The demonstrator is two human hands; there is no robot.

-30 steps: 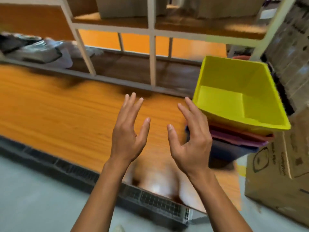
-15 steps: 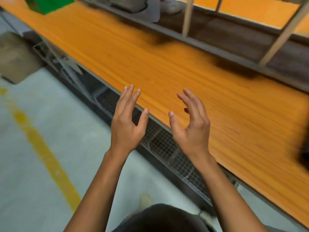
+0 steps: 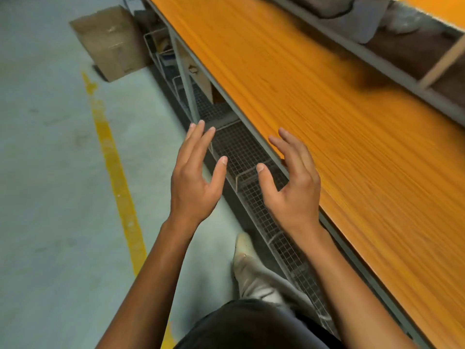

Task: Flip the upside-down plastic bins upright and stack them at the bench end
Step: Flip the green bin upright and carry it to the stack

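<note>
No plastic bin is in view at this moment. My left hand (image 3: 195,181) is held out over the floor beside the bench, fingers apart and empty. My right hand (image 3: 293,188) hovers over the front edge of the orange wooden bench (image 3: 327,102), fingers curled apart and holding nothing. The two hands face each other, about a hand's width apart.
Wire mesh baskets (image 3: 241,152) run under the bench's front edge. A cardboard box (image 3: 110,42) stands on the grey floor at the far left of the bench. A yellow floor line (image 3: 113,157) runs alongside. Grey bags (image 3: 352,16) lie on the rear shelf. My leg and shoe (image 3: 245,248) are below.
The view has swung left and down along the bench: the yellow bin stack at the right end and then the green bin have left the frame. Both hands stay empty.
</note>
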